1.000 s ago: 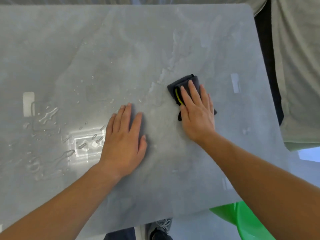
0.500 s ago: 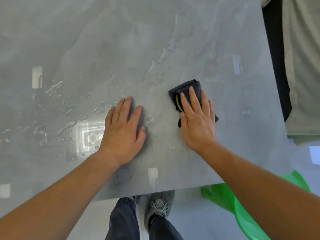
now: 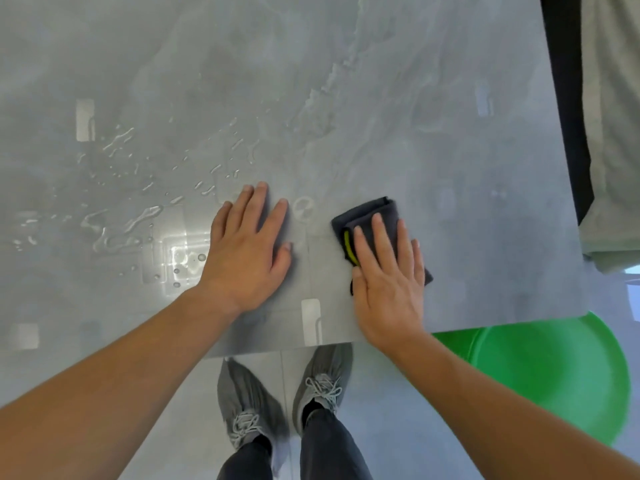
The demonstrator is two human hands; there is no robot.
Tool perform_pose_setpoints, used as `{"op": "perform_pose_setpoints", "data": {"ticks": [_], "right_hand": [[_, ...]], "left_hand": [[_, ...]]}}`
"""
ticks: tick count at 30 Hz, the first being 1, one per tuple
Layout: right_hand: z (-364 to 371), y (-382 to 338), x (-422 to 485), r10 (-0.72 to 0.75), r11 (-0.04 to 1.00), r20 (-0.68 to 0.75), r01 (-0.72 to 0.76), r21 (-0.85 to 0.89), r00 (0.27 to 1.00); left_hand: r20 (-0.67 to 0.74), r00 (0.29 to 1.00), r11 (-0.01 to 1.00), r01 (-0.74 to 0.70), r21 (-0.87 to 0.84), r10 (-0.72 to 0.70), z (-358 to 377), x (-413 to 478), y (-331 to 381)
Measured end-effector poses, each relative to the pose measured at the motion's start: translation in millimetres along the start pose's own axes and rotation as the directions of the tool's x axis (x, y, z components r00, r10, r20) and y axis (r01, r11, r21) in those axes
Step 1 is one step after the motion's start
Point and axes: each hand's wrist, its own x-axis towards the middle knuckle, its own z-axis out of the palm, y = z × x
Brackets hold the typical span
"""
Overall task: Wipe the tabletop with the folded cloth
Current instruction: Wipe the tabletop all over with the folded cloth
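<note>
The grey marbled tabletop (image 3: 398, 109) fills most of the view. A folded dark grey cloth (image 3: 367, 216) with a yellow stripe lies near the table's front edge, right of centre. My right hand (image 3: 388, 278) presses flat on the cloth with straight fingers and covers its near half. To the left of the cloth, my left hand (image 3: 247, 251) rests flat on the bare tabletop, fingers spread. Water drops and small puddles (image 3: 124, 223) lie on the surface left of my left hand.
A green round stool (image 3: 554, 375) stands under the table's front right corner. A pale fabric-covered seat (image 3: 613, 133) sits beyond the right edge. My two grey shoes (image 3: 284, 400) stand on the tiled floor just in front of the table edge.
My right hand has dragged the cloth toward me, close to the front edge. My left hand stayed flat on the table while the view tilted down, revealing my shoes and the stool.
</note>
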Motion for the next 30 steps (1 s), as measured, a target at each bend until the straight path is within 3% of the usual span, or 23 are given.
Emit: {"op": "perform_pose_setpoints", "data": {"ticks": [5, 7, 9, 11, 13, 16, 19, 21, 24, 25, 30], "right_hand": [[5.1, 6.5, -24.2, -0.246, 0.969, 0.074, 0.247, -0.004, 0.966], [1.1, 21.3, -16.4, -0.169, 0.986, 0.033, 0.169, 0.014, 0.985], [-0.7, 23.1, -10.6, 0.071, 0.995, -0.032, -0.068, 0.074, 0.997], [5.8, 1.6, -15.5, 0.256, 0.963, -0.074, -0.248, 0.105, 0.964], [17.5, -32.7, -33.9, 0.223, 0.973, -0.092, -0.215, 0.086, 0.97], [35.7, -67.5, -69.2, -0.023, 0.999, -0.029, 0.025, 0.046, 0.999], [34.1, -60.7, -63.6, -0.086, 0.994, 0.005, 0.085, 0.065, 0.996], [25.6, -50.2, -39.0, -0.021, 0.998, -0.005, 0.021, 0.063, 1.0], [17.9, -55.0, -3.4, 0.254, 0.962, -0.036, -0.249, 0.109, 0.967], [20.4, -65.7, -1.7, 0.276, 0.958, -0.043, -0.272, 0.086, 0.96], [36.8, -98.6, -36.1, -0.112, 0.993, 0.064, 0.114, -0.025, 0.992]], "left_hand": [[-0.003, 1.0, 1.0, -0.023, -0.002, 0.023, 1.9, -1.0, -5.3], [-0.001, 0.999, 0.999, -0.032, -0.012, 0.032, 2.9, -1.3, -8.7], [0.005, 0.999, 0.999, -0.035, -0.02, 0.035, 2.3, -1.5, -11.0], [0.004, 1.0, 0.999, -0.03, -0.027, 0.031, 1.2, -0.9, -10.9], [0.011, 1.0, 0.999, -0.025, -0.04, 0.025, -0.8, -0.3, -9.5], [0.011, 0.999, 0.995, -0.029, -0.093, 0.031, -4.7, -1.4, -10.4], [0.002, 0.997, 0.988, -0.07, -0.137, 0.071, -10.1, -1.4, -17.6], [-0.008, 0.996, 0.985, -0.088, -0.149, 0.088, -13.1, -0.7, -24.8], [-0.041, 0.996, 0.989, -0.078, -0.125, 0.074, -14.6, 3.3, -37.6], [-0.06, 0.996, 0.992, -0.069, -0.104, 0.063, -15.3, 5.9, -42.1], [-0.077, 0.996, 0.999, -0.042, 0.012, 0.043, -19.5, 23.9, -60.6]]}}
